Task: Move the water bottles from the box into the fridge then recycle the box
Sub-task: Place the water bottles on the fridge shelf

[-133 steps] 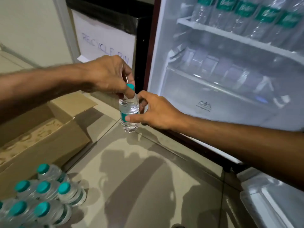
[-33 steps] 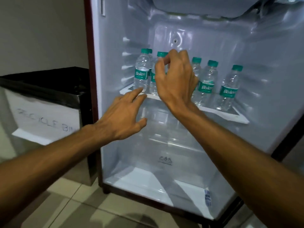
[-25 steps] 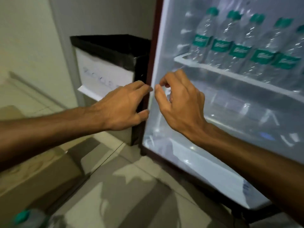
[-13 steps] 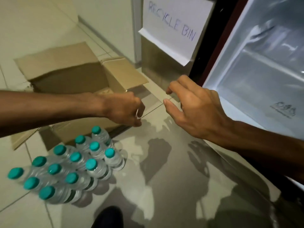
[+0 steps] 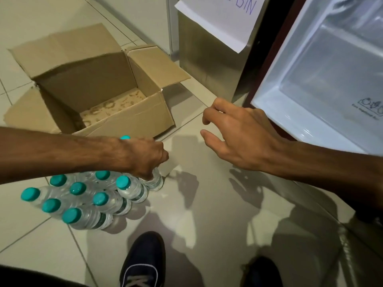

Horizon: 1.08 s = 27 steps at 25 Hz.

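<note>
Several small water bottles (image 5: 87, 195) with teal caps stand packed together on the tiled floor at lower left. My left hand (image 5: 143, 156) is closed over the top of the rightmost bottle (image 5: 155, 182) of the group, hiding its cap. My right hand (image 5: 238, 137) hovers open above the floor, to the right of the bottles, holding nothing. The cardboard box (image 5: 132, 117) sits open behind the bottles with nothing inside it. The open fridge (image 5: 323, 83) is at upper right; only its lower white compartment shows.
A metal bin (image 5: 209, 67) with a paper sign stands between the box and the fridge. My two dark shoes (image 5: 143, 259) are on the tiles at the bottom edge. Bare floor lies between the bottles and the fridge.
My view has swung from the fridge shelf down to the floor. My left hand has dropped onto the rightmost bottle and closed on it. My right hand stays open.
</note>
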Each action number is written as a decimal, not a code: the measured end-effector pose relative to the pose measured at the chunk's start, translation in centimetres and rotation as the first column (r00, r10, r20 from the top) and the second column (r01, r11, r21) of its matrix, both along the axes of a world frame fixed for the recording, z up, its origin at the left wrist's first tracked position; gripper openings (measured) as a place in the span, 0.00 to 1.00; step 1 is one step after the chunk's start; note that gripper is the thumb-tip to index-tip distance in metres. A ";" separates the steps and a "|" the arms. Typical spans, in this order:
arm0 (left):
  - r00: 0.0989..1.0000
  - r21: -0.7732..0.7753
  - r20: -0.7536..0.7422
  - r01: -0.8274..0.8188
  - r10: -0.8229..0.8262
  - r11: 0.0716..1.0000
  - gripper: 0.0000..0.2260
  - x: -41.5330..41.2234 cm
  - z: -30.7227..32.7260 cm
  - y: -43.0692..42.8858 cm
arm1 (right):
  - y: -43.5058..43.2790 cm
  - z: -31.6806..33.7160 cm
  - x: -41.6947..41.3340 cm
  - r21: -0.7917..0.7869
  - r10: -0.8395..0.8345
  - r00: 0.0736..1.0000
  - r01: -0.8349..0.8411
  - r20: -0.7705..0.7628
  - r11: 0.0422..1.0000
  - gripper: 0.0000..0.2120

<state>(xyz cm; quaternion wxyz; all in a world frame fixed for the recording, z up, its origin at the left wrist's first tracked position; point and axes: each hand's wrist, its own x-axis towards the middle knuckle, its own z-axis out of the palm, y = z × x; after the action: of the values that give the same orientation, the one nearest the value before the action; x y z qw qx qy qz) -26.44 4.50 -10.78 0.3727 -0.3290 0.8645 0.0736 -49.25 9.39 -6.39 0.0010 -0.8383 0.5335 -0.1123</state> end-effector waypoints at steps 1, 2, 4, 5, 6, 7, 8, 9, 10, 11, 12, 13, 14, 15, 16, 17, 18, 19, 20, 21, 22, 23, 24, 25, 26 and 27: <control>1.000 0.008 -0.010 -0.019 0.020 1.000 0.18 0.1 0.0 0.0 | 0.1 -0.1 0.0 0.003 0.005 1.000 -0.005 -0.005 1.000 0.13; 0.998 0.023 -0.029 -0.048 0.049 0.999 0.17 0.1 0.0 0.0 | 0.1 -0.1 0.1 0.006 0.010 1.000 -0.010 -0.007 1.000 0.13; 0.991 0.057 -0.071 -0.113 0.117 0.992 0.13 -0.1 0.0 -0.1 | 0.1 -0.2 0.1 0.022 0.010 1.000 -0.010 -0.014 1.000 0.14; 0.984 0.074 -0.096 -0.146 0.153 0.987 0.12 -0.2 0.2 -0.2 | 0.0 -0.2 0.1 0.034 0.007 1.000 -0.007 -0.021 0.999 0.14; 0.973 0.098 -0.130 -0.180 0.192 0.979 0.12 -0.4 0.4 -0.5 | -0.1 -0.3 0.1 0.050 0.005 1.000 -0.003 -0.030 0.999 0.14; 0.958 0.124 -0.166 -0.213 0.232 0.969 0.12 -0.6 0.9 -0.8 | -0.2 -0.3 0.1 0.069 0.003 0.999 0.000 -0.035 0.998 0.14; 0.944 0.145 -0.205 -0.231 0.257 0.962 0.12 -0.8 1.3 -1.3 | -0.3 -0.3 0.1 0.093 -0.001 1.000 0.004 -0.031 0.996 0.14; 0.935 0.151 -0.240 -0.229 0.260 0.962 0.12 -1.1 1.9 -1.7 | -0.4 -0.4 0.0 0.126 -0.005 1.000 0.007 -0.016 0.992 0.14; 0.929 0.146 -0.274 -0.216 0.249 0.965 0.12 -1.5 2.5 -2.2 | -0.6 -0.4 0.0 0.167 -0.010 1.000 0.009 0.008 0.986 0.13; 0.919 0.146 -0.309 -0.211 0.247 0.967 0.12 -1.9 3.2 -2.7 | -0.8 -0.5 0.0 0.220 -0.020 0.999 0.011 0.040 0.975 0.12; 0.900 0.158 -0.346 -0.221 0.264 0.962 0.11 -2.5 4.0 -3.2 | -1.1 -0.4 -0.1 0.281 -0.037 0.996 0.013 0.081 0.960 0.12; 0.878 0.181 -0.379 -0.239 0.292 0.954 0.11 -3.2 4.9 -3.6 | -1.4 -0.3 -0.2 0.344 -0.064 0.990 0.016 0.126 0.939 0.12; 0.855 0.201 -0.408 -0.258 0.320 0.945 0.10 -4.1 5.9 -4.1 | -1.7 -0.1 -0.3 0.409 -0.100 0.981 0.022 0.169 0.912 0.12; 0.833 0.218 -0.432 -0.276 0.346 0.936 0.09 -5.1 6.9 -4.6 | -1.9 0.2 -0.4 0.474 -0.143 0.968 0.029 0.206 0.880 0.14; 0.811 0.230 -0.458 -0.288 0.365 0.930 0.08 -6.1 8.0 -5.0 | -2.2 0.5 -0.5 0.534 -0.190 0.952 0.036 0.238 0.845 0.16; 0.791 0.238 -0.484 -0.292 0.374 0.926 0.08 -7.0 9.2 -5.4 | -2.4 0.8 -0.7 0.582 -0.240 0.933 0.041 0.269 0.812 0.19; 0.772 0.239 -0.515 -0.287 0.372 0.927 0.07 -7.9 10.2 -5.7 | -2.5 1.3 -1.1 0.615 -0.289 0.908 0.045 0.304 0.787 0.21; 0.754 0.247 -0.544 -0.275 0.368 0.929 0.07 -8.6 11.2 -5.9 | -2.7 1.7 -1.4 0.629 -0.328 0.881 0.046 0.341 0.776 0.23; 0.737 0.261 -0.572 -0.253 0.361 0.931 0.07 -9.3 12.0 -6.0 | -2.8 2.3 -1.9 0.618 -0.350 0.857 0.047 0.379 0.784 0.24; 0.720 0.273 -0.600 -0.223 0.347 0.936 0.08 -10.0 12.8 -6.1 | -2.9 2.8 -2.5 0.593 -0.358 0.838 0.052 0.412 0.803 0.24; 0.703 0.277 -0.627 -0.199 0.334 0.940 0.08 -10.7 13.6 -6.2 | -3.1 3.3 -3.0 0.569 -0.364 0.823 0.060 0.437 0.820 0.23; 0.694 0.264 -0.649 -0.182 0.313 0.947 0.08 -11.6 14.2 -6.1 | -3.1 3.9 -3.6 0.551 -0.376 0.806 0.076 0.457 0.831 0.23; 0.690 0.231 -0.664 -0.176 0.287 0.957 0.07 -12.6 14.8 -6.2 | -3.2 4.4 -4.2 0.540 -0.394 0.786 0.092 0.476 0.837 0.22; 0.687 0.192 -0.679 -0.174 0.259 0.966 0.07 -13.5 15.4 -6.2 | -3.3 5.0 -4.8 0.531 -0.412 0.767 0.111 0.492 0.840 0.21; 0.681 0.166 -0.693 -0.166 0.235 0.972 0.06 -14.5 16.0 -6.2 | -3.2 5.5 -5.5 0.522 -0.432 0.747 0.135 0.504 0.842 0.20; 0.673 0.158 -0.706 -0.153 0.220 0.976 0.06 -15.4 16.5 -6.2 | -3.2 5.9 -6.2 0.513 -0.449 0.733 0.160 0.511 0.843 0.21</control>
<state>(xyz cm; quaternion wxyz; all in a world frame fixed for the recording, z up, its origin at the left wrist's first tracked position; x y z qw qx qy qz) -41.82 -1.75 5.70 0.0090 -0.3443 0.8990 0.2707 -55.43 6.22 -0.48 0.3423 -0.6309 0.6481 -0.2545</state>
